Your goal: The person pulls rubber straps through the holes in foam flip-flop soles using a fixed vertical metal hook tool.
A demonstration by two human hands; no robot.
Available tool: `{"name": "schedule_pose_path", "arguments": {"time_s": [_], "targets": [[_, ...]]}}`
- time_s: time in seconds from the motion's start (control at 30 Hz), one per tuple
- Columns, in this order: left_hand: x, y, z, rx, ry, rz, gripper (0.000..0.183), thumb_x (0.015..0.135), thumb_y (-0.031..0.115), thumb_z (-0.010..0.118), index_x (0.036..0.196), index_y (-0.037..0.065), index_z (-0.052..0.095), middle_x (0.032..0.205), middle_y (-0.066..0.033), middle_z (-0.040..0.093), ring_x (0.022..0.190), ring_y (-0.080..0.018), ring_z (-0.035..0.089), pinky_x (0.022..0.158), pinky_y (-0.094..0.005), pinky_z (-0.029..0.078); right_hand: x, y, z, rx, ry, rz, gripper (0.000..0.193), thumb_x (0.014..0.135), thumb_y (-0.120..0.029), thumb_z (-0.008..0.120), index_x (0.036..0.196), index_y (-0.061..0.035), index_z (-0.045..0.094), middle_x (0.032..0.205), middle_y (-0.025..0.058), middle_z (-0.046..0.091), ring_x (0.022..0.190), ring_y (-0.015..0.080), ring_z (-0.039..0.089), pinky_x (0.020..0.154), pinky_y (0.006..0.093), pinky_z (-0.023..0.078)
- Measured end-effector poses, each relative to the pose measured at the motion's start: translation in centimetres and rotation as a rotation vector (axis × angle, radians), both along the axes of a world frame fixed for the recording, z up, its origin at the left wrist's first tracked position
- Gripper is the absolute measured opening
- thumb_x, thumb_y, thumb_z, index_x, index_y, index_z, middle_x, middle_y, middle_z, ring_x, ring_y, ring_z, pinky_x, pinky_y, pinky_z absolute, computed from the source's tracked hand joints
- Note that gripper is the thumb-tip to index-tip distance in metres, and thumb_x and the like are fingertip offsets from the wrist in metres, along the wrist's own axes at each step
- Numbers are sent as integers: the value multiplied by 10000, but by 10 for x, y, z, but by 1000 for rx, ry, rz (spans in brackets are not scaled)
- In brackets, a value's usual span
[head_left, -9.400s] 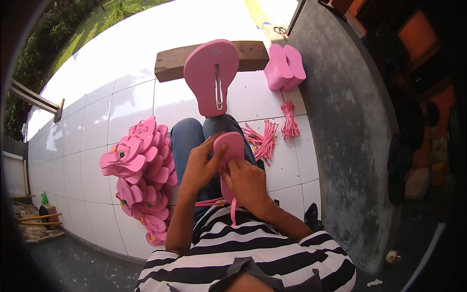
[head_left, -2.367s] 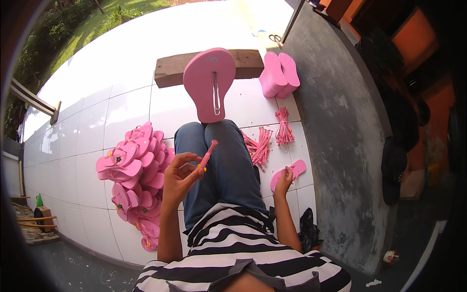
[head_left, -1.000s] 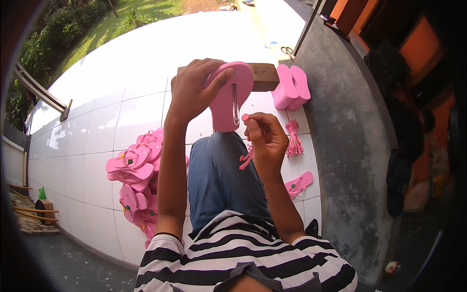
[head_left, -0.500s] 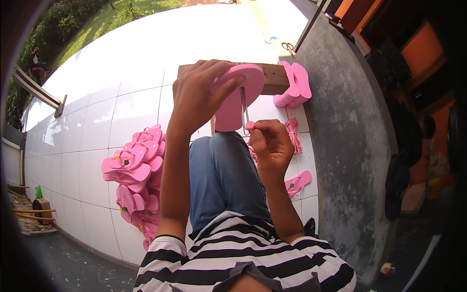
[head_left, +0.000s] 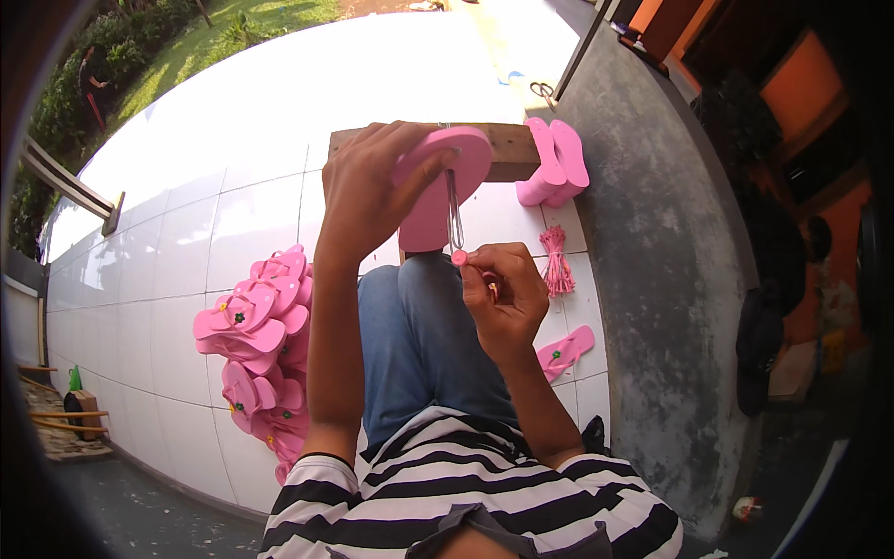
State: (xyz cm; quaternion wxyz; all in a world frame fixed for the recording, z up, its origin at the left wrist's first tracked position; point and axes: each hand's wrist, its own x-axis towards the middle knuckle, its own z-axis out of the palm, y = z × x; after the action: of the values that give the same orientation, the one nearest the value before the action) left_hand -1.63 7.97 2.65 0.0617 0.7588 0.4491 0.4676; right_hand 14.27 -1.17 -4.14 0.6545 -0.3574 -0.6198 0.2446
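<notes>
My left hand (head_left: pixel 365 186) grips a pink flip-flop sole (head_left: pixel 424 224) by its wide end, thumb across the face and fingers behind. It holds the sole up against a wooden beam (head_left: pixel 514 151) above my knees. A thin looped metal rod (head_left: pixel 455 216) comes out of the sole near my thumb and points down toward me. My right hand (head_left: pixel 510 296) pinches a pink flip-flop strap by its round plug (head_left: pixel 459 258), right at the rod's lower end. Most of the strap is hidden in the closed fingers.
Finished-looking pink flip-flops (head_left: pixel 251 321) lie heaped on the white tiles at left. On the right are stacked pink soles (head_left: pixel 563 158), a tied bundle of pink straps (head_left: pixel 557 261) and a single flip-flop (head_left: pixel 566 352). Scissors (head_left: pixel 542 91) lie farther off, near a grey ledge (head_left: pixel 652 307).
My right hand has moved left and slightly down, bringing the plug under the rod's end. My left hand still holds the sole. The whole view has shifted a little.
</notes>
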Motion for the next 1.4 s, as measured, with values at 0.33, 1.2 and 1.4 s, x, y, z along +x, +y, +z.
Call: {"name": "schedule_pose_path", "arguments": {"time_s": [0.33,1.2,1.4], "targets": [[-5,1,-5,-28,-17,-32,274,863,301,716,1055,105,727,917,-103,714,891,-288,655,772,-395,491,15,8,28,14,-304,-22,135,846,-2,711,974,-36,682,948,61,657,661,112,611,547,231,490],[20,-70,-31,-144,-486,-252,169,897,92,682,1045,13,660,880,-109,659,811,-204,652,732,-312,500,10,56,19,-193,194,716,509,893,-342,730,1254,2,632,1210,114,665,1086,169,617,973,322,475],[27,-86,-37,-121,-525,-116,188,870,115,720,1026,23,669,880,-120,656,805,-234,630,719,-320,496,2,28,24,-263,223,505,511,855,-364,769,1188,12,672,1134,113,697,1002,162,645,888,294,513]]}}
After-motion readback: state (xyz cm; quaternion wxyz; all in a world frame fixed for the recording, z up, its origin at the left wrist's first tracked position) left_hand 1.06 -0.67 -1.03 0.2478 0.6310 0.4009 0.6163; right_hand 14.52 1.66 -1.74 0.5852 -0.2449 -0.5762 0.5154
